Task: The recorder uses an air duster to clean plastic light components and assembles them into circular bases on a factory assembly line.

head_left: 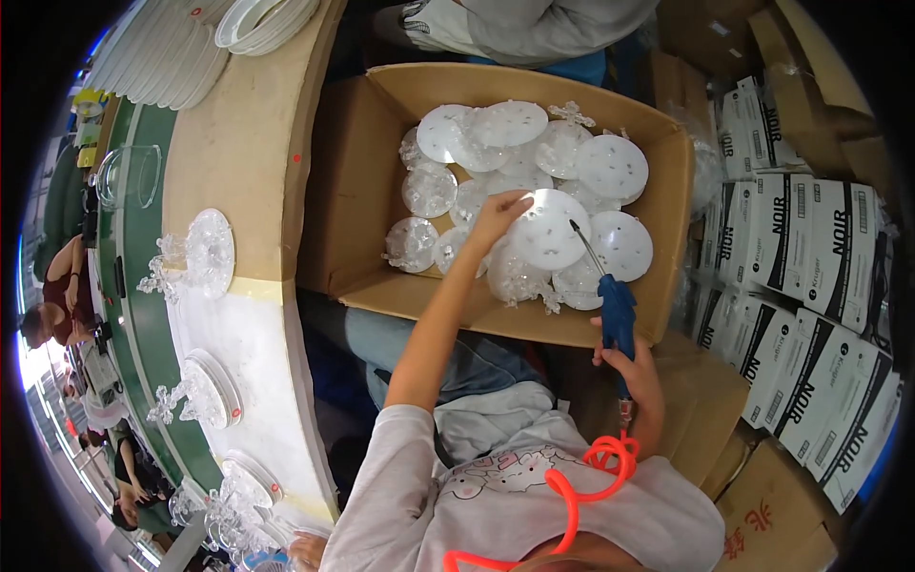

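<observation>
My left hand (498, 217) pinches the upper left edge of a round white plastic disc (548, 231) with small marks on its face. In my right hand (634, 374) is a blue air blow gun (618, 310), whose thin dark nozzle points at the disc's right side. A coiled orange-red hose (572, 505) runs from the gun down across my shirt. Below the disc lies an open cardboard box (438, 313) holding several more white discs (612, 168) and clear plastic pieces (429, 190). I cannot tell whether the held disc touches those beneath it.
A long worktable (243, 143) on the left carries stacked white discs (167, 52) and clear ornate parts (208, 254). On the right, printed white cartons (791, 234) are piled up. Another person's grey clothing (543, 24) shows beyond the box. A hand (307, 550) appears at the table's near end.
</observation>
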Motion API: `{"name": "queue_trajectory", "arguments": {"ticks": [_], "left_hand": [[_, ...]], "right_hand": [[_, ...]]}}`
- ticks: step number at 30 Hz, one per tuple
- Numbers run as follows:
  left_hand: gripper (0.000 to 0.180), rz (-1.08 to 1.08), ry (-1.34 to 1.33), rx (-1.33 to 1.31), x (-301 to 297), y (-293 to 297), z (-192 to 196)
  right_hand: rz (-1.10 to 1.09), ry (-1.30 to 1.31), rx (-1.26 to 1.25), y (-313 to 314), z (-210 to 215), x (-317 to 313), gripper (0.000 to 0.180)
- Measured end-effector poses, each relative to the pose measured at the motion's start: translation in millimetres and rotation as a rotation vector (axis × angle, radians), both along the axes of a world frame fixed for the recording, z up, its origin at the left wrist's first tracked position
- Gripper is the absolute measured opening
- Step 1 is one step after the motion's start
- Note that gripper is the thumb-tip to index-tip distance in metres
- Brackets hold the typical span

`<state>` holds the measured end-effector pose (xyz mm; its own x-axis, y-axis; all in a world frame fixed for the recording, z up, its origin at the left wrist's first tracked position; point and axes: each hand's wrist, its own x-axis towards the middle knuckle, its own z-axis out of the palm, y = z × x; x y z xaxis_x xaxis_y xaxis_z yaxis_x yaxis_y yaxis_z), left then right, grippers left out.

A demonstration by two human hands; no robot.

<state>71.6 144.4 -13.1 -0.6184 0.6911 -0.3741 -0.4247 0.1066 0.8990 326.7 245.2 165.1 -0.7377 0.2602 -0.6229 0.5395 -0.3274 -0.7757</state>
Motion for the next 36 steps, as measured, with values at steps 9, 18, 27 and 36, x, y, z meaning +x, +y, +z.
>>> {"name": "queue_trajectory", "arguments": {"ticks": [9, 18, 27, 36], "left_hand": [[0.034, 0.463, -0.489, 0.290, -57, -108, 0], [0.067, 0.467, -0.690, 0.545, -47, -101, 29], [0.077, 0.350, -0.724, 0.409, -33, -105, 24], [0.070, 0.268, -0.770, 0.778, -38, -107, 39]], "right_hand": [[0.196, 0.243, -0.212, -19, 13, -35, 0.048], [0.395, 0.307, 0.171, -58, 3, -97, 0.036], [0.397, 0.266, 0.377, -80, -5, -120, 0.032], [0.417, 0.308, 0.434, -88, -8, -129, 0.029]]}}
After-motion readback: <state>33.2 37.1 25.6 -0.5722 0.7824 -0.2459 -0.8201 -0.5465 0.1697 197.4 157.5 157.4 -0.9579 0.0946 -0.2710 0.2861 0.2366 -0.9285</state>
